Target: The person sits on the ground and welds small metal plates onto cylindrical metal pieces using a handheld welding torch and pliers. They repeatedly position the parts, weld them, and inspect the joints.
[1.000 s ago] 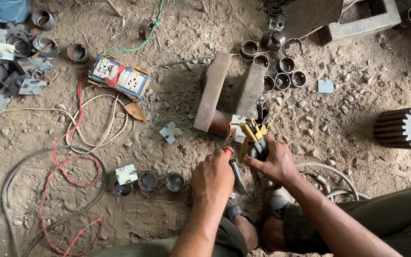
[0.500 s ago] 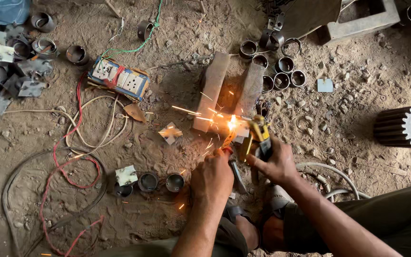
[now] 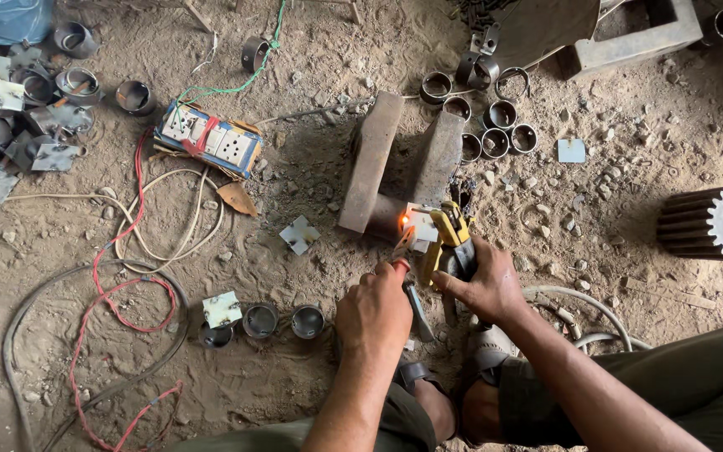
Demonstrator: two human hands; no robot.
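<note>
Sparks have died to a small glow [image 3: 403, 221] just ahead of our right grip [image 3: 480, 283], clamped on the yellow electrode holder [image 3: 447, 243]; our left grip [image 3: 376, 311] stays clamped on pliers [image 3: 416, 305], so the weld seems paused.

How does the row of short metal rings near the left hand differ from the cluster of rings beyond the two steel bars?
The near rings lie in a straight row of about three, close to the left hand; the far rings sit in a loose cluster of more pieces beyond the steel bars. A small square plate rests at the near row's end, partly covering a ring; the far cluster is uncovered. Both are short grey metal tube sections lying open end up on the dirt floor.
</note>
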